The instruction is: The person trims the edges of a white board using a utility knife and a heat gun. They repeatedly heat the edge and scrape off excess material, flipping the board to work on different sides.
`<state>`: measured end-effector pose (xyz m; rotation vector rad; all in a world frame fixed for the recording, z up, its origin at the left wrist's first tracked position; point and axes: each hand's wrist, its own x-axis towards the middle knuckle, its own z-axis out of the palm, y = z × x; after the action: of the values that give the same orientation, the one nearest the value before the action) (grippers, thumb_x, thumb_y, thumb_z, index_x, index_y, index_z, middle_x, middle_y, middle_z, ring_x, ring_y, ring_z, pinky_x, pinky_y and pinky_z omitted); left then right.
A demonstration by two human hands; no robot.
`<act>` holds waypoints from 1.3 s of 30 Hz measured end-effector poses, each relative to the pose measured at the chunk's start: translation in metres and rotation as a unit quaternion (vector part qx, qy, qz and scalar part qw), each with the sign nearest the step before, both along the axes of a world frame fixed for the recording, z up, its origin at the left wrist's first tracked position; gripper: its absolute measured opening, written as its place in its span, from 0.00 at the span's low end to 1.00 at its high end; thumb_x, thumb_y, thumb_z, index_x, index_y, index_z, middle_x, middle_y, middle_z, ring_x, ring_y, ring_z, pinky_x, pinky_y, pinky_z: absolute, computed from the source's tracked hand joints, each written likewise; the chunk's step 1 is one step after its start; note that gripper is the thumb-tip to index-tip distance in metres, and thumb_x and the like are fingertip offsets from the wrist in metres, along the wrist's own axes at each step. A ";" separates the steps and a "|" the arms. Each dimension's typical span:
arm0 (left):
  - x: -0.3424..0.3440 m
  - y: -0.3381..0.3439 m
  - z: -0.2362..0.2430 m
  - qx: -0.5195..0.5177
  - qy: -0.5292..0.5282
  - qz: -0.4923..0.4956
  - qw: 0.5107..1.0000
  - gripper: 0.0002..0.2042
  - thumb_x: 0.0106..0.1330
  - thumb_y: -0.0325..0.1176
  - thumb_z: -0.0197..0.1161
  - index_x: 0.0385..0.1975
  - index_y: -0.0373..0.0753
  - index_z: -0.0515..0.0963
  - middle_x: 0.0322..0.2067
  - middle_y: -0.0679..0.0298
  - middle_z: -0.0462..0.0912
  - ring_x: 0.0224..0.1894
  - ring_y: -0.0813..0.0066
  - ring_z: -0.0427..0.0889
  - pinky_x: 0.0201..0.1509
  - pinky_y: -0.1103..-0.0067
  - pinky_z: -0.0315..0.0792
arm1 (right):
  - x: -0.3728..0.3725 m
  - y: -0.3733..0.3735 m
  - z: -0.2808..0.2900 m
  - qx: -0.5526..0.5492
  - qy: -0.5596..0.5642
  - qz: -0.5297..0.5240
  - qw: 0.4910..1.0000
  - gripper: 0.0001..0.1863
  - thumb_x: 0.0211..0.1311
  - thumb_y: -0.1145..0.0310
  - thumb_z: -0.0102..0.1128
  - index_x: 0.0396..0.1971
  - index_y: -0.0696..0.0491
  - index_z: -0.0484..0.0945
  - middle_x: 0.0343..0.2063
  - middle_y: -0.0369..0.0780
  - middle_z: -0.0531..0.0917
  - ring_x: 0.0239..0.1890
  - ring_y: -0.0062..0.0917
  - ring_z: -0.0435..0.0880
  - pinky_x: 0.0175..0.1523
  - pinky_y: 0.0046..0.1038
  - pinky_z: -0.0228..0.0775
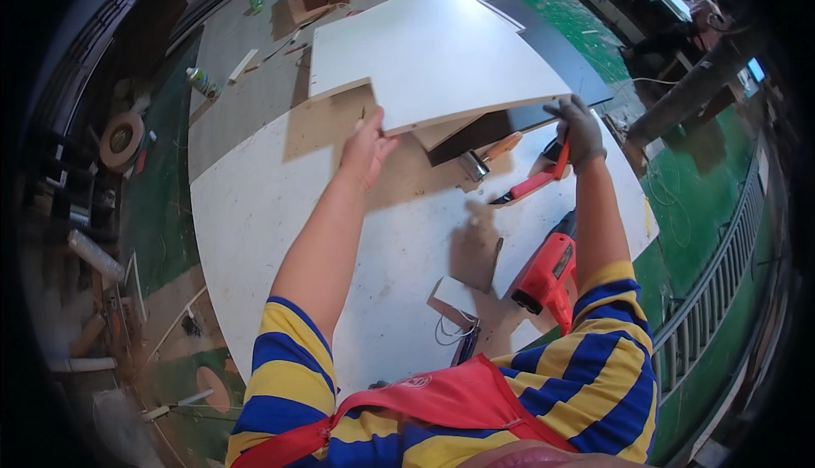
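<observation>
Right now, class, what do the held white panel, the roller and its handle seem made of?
White panel: probably laminated board; smooth white face, tan edge. Roller: likely polished metal; silvery glints. Handle: perhaps wood, by its orange-tan colour; plastic remains possible.

No lettering can be read (the red apron (465, 390) bears a blurred emblem (416, 380)).

A white table (255, 188) stands over a green floor (709, 200). At right are a grey ladder-like frame (701, 307) and a thick dark post (692, 90).
</observation>
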<state>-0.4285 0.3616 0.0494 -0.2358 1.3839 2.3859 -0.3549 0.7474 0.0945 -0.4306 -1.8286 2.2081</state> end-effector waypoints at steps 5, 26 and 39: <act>0.120 -0.065 -0.023 -0.197 0.011 0.046 0.979 0.33 0.73 0.42 0.57 0.72 0.35 0.54 0.69 0.49 0.63 0.72 0.59 0.62 0.73 0.68 0.58 | 0.101 -0.096 0.009 -0.016 -0.108 0.237 0.965 0.28 0.68 0.65 0.54 0.65 0.60 0.65 0.32 0.37 0.84 0.16 0.15 0.72 0.19 0.17 0.61; 0.808 -0.246 -0.012 -0.199 -0.157 0.063 0.965 0.32 0.69 0.40 0.58 0.70 0.34 0.58 0.66 0.50 0.66 0.66 0.63 0.67 0.70 0.70 0.61 | 0.399 -0.516 -0.051 -0.073 -0.279 0.622 0.728 0.24 0.72 0.68 0.48 0.66 0.57 0.64 0.34 0.40 0.81 0.25 0.18 0.75 0.29 0.20 0.67; 0.951 -0.431 0.183 -0.396 0.104 0.283 0.867 0.32 0.61 0.44 0.70 0.64 0.36 0.71 0.65 0.47 0.69 0.63 0.54 0.72 0.64 0.66 0.66 | 0.521 -0.791 -0.045 0.046 -0.231 0.727 0.645 0.23 0.72 0.63 0.50 0.61 0.58 0.68 0.31 0.35 0.78 0.28 0.17 0.73 0.31 0.21 0.67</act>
<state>0.5225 -0.0690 0.2328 -0.6924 2.6623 2.1121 0.1658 -0.0435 0.0491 1.0727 -3.2224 2.8810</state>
